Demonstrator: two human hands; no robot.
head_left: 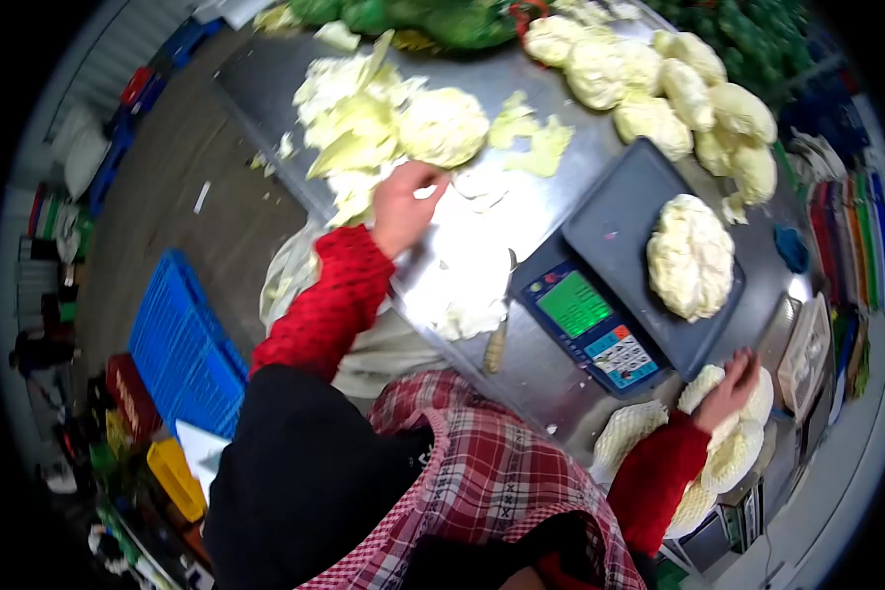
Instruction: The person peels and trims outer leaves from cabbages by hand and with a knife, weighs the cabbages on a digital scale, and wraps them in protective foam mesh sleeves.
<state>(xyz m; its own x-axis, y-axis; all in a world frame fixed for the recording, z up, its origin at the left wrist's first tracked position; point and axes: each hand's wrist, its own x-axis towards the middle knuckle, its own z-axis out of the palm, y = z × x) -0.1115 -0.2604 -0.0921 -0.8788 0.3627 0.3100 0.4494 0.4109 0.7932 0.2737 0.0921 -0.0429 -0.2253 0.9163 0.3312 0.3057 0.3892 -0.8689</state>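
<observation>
My left hand (404, 208) is over the table's left part, fingers curled in towards the thumb; whether anything is between them I cannot make out. Just beyond it sit a pale cabbage head (443, 128) and a heap of loose cabbage leaves (349, 123). My right hand (729, 393), fingers stretched out, is over white foam net sleeves (736, 454) at the near right corner. On the dark platform of the digital scale (615, 221) rests a pale, lumpy vegetable head (691, 258). The scale's display (574, 303) glows green; its digits are too small to read.
A knife with a worn handle (497, 349) lies left of the scale. Several pale heads (659, 84) are piled at the far right of the metal table (265, 88). Green net sacks (413, 20) line the far edge. A blue crate (187, 339) stands to the left.
</observation>
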